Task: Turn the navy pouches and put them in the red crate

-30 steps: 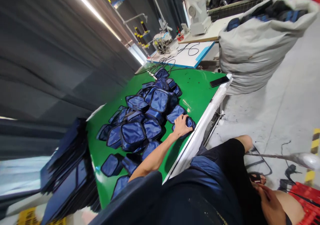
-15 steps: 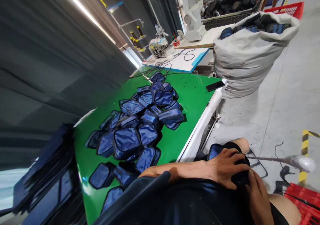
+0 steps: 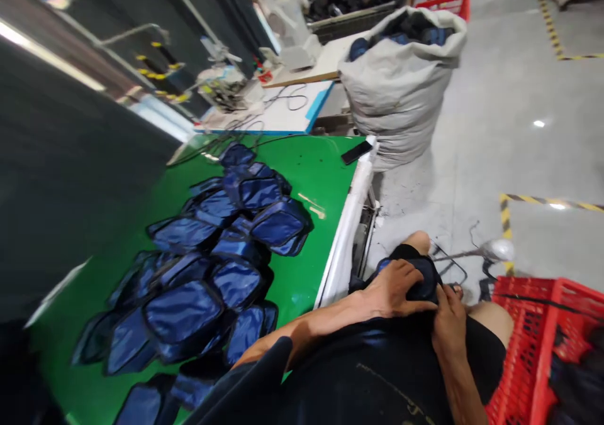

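The blue pouch (image 3: 424, 276) lies between left hand (image 3: 392, 288) and right hand (image 3: 449, 322), each clamped on its own side.

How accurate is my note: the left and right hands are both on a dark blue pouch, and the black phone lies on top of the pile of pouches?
The phone's place is wrong. In the head view, the black phone lies at the far corner of the green table, apart from the pile of pouches. The left hand and right hand are both on a dark blue pouch.
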Motion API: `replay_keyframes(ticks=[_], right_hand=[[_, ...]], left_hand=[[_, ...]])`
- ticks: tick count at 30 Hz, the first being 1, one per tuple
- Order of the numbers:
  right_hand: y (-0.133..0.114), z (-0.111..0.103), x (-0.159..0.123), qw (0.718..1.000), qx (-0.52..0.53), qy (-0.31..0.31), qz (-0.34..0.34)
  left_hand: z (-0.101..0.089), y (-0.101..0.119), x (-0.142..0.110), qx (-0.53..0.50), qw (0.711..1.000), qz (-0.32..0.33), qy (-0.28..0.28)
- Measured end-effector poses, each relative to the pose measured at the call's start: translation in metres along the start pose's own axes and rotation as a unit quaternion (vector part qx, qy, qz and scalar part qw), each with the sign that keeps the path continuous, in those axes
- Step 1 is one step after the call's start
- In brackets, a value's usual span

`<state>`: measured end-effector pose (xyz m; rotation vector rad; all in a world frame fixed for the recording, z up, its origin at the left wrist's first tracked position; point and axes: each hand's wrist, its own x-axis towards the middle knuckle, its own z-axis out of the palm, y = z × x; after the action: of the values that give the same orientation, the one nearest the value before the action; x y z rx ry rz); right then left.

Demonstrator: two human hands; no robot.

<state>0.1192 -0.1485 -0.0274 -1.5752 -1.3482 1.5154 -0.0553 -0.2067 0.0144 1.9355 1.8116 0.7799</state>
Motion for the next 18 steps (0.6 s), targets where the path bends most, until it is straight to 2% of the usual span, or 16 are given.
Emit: replay_keyframes(ticks=[4,7,11,15,18], right_hand=[[-0.038,-0.015,0.003,0.991,-0.081,0.077,-0.079],[-0.054,-0.033,0.003,0.977,-0.12,0.128,-0.122],[-0.055,-0.051,-0.002,0.954,-0.16,0.181,-0.177],[-0.052,-0.062,-0.007,0.946,-0.184,0.175,-0.199],[-0.053,-0.065,-0.01,0.942,-0.204,0.171,-0.207]], left_hand=[[0.003,0.009,0.015,0.006,0.999,0.053,-0.01],[0.005,0.024,0.026,-0.036,0.997,0.052,-0.037],[0.002,0.045,0.043,-0.151,0.981,-0.035,-0.116],[-0.001,0.059,0.057,-0.254,0.946,-0.125,-0.159],[0.0,0.065,0.066,-0.27,0.929,-0.171,-0.187]])
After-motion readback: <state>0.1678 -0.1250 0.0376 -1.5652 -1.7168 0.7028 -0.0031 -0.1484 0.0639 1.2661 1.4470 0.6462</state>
